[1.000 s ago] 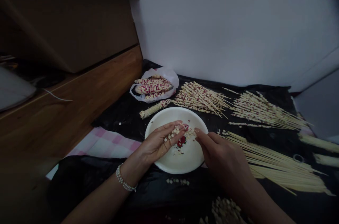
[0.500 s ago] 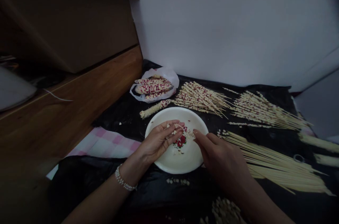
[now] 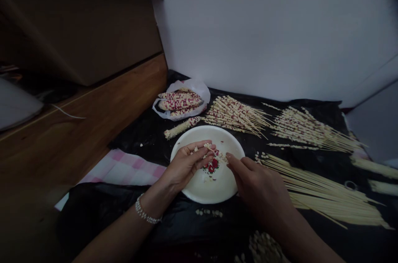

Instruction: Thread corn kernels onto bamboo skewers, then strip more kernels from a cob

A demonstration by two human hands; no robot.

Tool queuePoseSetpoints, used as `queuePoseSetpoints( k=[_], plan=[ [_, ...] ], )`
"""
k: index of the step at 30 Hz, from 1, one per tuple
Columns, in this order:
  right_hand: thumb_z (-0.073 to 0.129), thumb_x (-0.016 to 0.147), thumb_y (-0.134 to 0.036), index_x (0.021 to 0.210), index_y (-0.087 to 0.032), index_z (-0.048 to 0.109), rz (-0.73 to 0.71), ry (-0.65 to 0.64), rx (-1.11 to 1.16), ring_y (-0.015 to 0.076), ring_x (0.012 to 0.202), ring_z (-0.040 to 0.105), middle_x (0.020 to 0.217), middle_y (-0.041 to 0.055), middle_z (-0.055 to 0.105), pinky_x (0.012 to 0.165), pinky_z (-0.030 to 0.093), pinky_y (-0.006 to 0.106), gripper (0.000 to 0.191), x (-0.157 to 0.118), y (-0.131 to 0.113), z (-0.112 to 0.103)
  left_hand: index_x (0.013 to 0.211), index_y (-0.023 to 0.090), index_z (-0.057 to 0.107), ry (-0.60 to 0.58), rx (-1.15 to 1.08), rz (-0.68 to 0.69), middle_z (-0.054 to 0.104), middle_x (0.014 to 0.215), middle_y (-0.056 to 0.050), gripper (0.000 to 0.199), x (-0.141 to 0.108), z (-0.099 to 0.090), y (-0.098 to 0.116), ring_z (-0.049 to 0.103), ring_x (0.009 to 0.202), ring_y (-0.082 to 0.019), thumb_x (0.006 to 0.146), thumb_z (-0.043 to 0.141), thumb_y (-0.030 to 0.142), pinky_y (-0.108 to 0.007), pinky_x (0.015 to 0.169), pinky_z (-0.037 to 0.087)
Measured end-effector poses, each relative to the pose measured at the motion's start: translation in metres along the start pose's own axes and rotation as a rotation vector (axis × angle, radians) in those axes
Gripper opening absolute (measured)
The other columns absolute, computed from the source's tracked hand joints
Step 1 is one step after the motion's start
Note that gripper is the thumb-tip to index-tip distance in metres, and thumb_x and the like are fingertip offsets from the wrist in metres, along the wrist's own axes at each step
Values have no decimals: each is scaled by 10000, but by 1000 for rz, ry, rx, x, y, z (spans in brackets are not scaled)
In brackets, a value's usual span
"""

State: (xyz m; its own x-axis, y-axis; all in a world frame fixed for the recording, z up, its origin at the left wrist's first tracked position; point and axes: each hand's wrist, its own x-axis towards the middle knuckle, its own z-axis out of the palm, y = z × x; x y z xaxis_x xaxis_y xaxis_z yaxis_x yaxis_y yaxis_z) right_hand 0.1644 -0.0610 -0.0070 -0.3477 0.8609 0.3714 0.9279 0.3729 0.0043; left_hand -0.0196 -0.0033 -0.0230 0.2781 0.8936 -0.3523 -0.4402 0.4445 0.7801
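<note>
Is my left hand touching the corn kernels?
Touching. The head view shows the left hand curled above the white plate, with pale corn kernels resting directly against its fingers.

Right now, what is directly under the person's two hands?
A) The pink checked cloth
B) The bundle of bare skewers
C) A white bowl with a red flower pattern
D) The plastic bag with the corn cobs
C. The left hand, with corn kernels in its fingers, and the right hand both reach over the white bowl, its red flower pattern showing between them.
</note>
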Motion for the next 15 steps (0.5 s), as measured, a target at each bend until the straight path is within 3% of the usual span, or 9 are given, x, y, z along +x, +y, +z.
queuePoseSetpoints(
  k=[9, 15],
  plan=[
    [525, 805, -100, 1186, -223, 583, 33, -32, -61, 119, 549, 553, 716, -7, 609, 487, 220, 284, 405, -2, -3, -1, 979, 106, 704, 10, -45, 10, 729, 887, -89, 188, 0, 1, -1, 667, 860, -137, 830, 624, 190, -257, 867, 526],
    [552, 775, -94, 1168, -216, 603, 26, -10, -95, 124, 536, 560, 691, -14, 598, 477, 224, 288, 415, -3, -4, 0, 969, 101, 707, 37, -71, -14, 729, 890, -85, 175, 2, 0, 0, 670, 839, -126, 811, 639, 136, -219, 831, 534]
  ],
)
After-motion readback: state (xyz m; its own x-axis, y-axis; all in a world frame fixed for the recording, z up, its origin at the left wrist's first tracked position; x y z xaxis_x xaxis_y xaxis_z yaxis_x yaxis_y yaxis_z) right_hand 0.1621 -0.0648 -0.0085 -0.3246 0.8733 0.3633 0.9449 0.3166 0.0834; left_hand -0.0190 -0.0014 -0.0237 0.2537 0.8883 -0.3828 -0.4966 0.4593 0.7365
